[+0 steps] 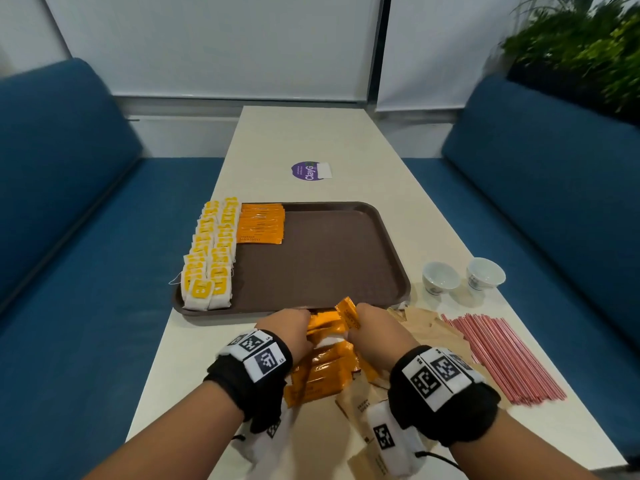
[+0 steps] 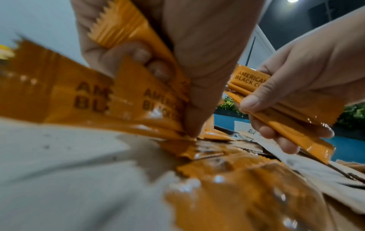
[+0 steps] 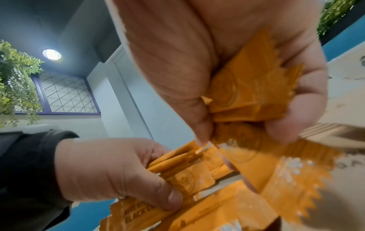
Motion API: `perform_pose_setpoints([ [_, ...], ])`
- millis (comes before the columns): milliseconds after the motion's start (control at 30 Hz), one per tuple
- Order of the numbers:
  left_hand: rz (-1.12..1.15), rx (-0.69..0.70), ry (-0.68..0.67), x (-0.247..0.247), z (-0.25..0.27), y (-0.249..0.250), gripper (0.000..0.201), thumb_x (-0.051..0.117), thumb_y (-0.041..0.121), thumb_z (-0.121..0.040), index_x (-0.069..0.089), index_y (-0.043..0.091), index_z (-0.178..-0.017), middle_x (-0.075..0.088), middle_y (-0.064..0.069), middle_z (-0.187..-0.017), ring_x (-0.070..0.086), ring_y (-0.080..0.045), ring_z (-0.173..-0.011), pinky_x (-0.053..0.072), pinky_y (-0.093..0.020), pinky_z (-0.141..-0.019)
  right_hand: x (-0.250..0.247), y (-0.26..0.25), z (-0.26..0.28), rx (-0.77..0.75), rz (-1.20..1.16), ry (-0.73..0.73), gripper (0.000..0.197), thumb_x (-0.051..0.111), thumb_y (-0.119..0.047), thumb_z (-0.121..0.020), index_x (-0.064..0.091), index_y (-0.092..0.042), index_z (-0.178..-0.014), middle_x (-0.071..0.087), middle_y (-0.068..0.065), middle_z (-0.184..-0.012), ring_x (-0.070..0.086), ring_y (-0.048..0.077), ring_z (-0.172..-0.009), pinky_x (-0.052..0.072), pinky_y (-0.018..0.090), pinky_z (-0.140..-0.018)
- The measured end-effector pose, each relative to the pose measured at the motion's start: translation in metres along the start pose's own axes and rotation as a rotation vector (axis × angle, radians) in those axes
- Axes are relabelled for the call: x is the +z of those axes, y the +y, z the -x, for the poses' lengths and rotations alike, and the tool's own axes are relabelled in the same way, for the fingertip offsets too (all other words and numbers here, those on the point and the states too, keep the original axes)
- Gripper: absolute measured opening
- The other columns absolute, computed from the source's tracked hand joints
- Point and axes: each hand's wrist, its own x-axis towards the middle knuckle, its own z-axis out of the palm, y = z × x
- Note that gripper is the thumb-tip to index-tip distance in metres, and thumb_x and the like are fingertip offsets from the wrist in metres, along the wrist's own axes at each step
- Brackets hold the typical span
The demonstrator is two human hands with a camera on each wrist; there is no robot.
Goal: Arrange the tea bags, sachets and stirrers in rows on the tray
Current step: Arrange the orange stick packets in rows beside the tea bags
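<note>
both hands point(image 1: 292, 327) grip blurred orange sachets point(image 1: 322, 372), fingertips hidden behind them.

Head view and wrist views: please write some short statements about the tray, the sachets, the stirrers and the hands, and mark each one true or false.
1. The tea bags lie in rows along the left side of the brown tray. True.
2. The red stirrers are already on the tray. False: they lie on the table, to the right of the tray.
3. The left hand and the right hand both grip orange coffee sachets. True.
4. The two white cups stand inside the tray. False: they stand on the table, beside the tray's right edge.
5. A row of orange coffee sachets already lies on the tray next to the tea bags. True.
</note>
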Motion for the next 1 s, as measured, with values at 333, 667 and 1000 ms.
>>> perform_pose_setpoints([
  [333,0.895,0.022,0.076,-0.009,0.013,-0.032,0.005,0.052,0.024,-0.094,0.051,0.024,-0.089,0.057,0.000,-0.087,0.055,-0.014,-0.081,0.044,-0.029,-0.074,-0.026,-0.016,-0.006,-0.086,-0.478,0.146,0.018,0.049,-0.027,-0.096,0.046,-0.019,-0.080,0.047,-0.004,-0.073,0.048,0.011,-0.067,0.043,0.027,-0.068],
  [667,1.682,-0.062,0.146,-0.015,0.013,-0.015,0.023,0.044,0.023,-0.097,0.054,0.022,-0.118,0.064,-0.011,-0.113,0.060,-0.028,-0.107,0.047,-0.048,-0.095,-0.010,-0.067,-0.008,-0.240,-0.663,-0.025,0.026,0.043,-0.029,-0.099,0.060,-0.014,-0.086,0.064,0.003,-0.089,0.061,0.014,-0.085,0.051,0.034,-0.085],
  [1000,1.812,-0.064,0.080,-0.017,0.003,-0.023,0.027,0.041,0.026,-0.097,0.047,0.020,-0.123,0.063,-0.014,-0.113,0.062,-0.028,-0.102,0.053,-0.040,-0.078,0.008,-0.071,-0.032,-0.153,-0.643,-0.057,0.038,0.023,-0.045,-0.101,0.053,-0.026,-0.113,0.039,0.004,-0.118,0.047,0.018,-0.111,0.037,0.034,-0.101],
])
